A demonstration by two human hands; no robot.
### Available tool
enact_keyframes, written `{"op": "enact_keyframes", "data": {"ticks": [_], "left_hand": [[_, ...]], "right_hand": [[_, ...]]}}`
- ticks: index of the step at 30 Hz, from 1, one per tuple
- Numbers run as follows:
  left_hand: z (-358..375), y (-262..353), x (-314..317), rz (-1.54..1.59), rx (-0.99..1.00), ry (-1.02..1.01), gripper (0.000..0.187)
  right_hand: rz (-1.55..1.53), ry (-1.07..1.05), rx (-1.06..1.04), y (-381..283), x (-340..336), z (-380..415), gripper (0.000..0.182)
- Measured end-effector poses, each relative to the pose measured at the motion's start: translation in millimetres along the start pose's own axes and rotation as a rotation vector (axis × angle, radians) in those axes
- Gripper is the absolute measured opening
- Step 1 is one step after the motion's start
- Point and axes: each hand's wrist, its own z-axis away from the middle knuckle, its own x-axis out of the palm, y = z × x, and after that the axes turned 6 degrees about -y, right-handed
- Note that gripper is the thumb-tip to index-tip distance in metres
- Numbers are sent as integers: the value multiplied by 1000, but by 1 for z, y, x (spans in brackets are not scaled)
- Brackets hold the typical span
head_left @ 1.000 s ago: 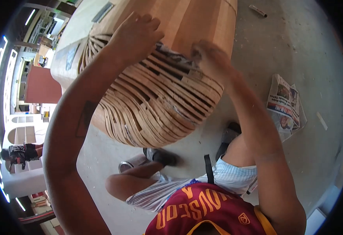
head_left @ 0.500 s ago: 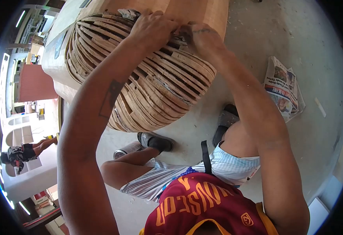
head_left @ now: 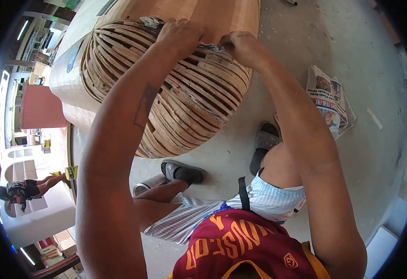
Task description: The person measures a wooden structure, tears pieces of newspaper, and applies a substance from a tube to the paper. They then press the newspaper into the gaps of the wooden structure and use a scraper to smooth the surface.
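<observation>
A rounded wooden piece point(head_left: 185, 116) built of many thin curved strips with dark gaps lies before me. Crumpled newspaper point(head_left: 215, 48) runs along a gap near its top edge, between my hands. My left hand point(head_left: 179, 38) is curled over the strips at the left end of that paper; its fingertips are hidden. At the paper's right end, my right hand point(head_left: 244, 48) has its thumb and fingers pinched on it. Another crumpled paper wad point(head_left: 152, 22) is tucked into a gap just left of my left hand. Smooth wood-toned panelling point(head_left: 217, 16) continues beyond the strips.
Folded newspaper point(head_left: 326, 95) lies on the concrete floor to the right, with a pale strip point(head_left: 374, 118) beyond it. A metal can point(head_left: 143, 187) stands by my left foot. Far left, another person point(head_left: 24, 191) is near a white arched shelf unit point(head_left: 40, 214).
My hands have moved apart, showing the crumpled newspaper between them. The view has shifted slightly, and the wooden piece sits a little differently in it.
</observation>
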Motion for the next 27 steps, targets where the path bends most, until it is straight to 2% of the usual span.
{"op": "enact_keyframes", "data": {"ticks": [3, 6, 9, 12, 15, 18, 25, 27], "left_hand": [[-3, 0, -3, 27, -14, -24, 15], [-1, 0, -5, 52, 26, 3, 15], [-2, -1, -4, 31, 28, -2, 16], [-4, -2, -2, 15, 8, -18, 17], [-3, -4, -1, 17, 10, -16, 18], [-3, -4, -2, 26, 13, -4, 17], [-1, -4, 5, 15, 16, 39, 16], [-1, -2, 2, 5, 0, -2, 19]], "right_hand": [[61, 95, -75, -2, 5, -5, 20], [-1, 74, -19, -11, 0, -9, 22], [135, 62, -13, -8, 9, -20, 21], [133, 57, 64, -9, 16, -25, 21], [156, 206, 116, -19, 29, -16, 25], [152, 186, 240, -34, 23, -7, 32], [76, 194, 243, -29, 30, 0, 28], [41, 202, 229, -25, 31, -1, 26]]}}
